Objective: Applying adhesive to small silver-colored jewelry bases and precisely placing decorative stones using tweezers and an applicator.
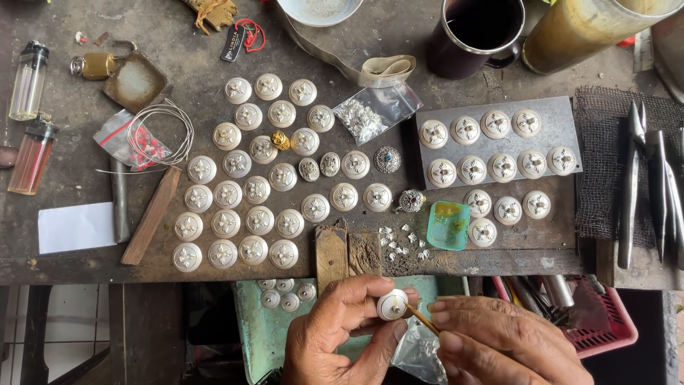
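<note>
Cut off by the top edge: white bowl [318, 10], dark mug [474, 32], brass cylinder [591, 25]. Cut off at the bottom: both wrists, left hand [342, 335] and right hand [499, 346]. Hidden behind left fingers [356, 289]: most of the held disc [392, 304]. Stick [422, 319] mostly covered by the right hand. Too small to tell: contents of the clear bag [370, 114], loose silver bits [400, 241] on the table [64, 264]. Red basket [605, 324] partly under the table.
</note>
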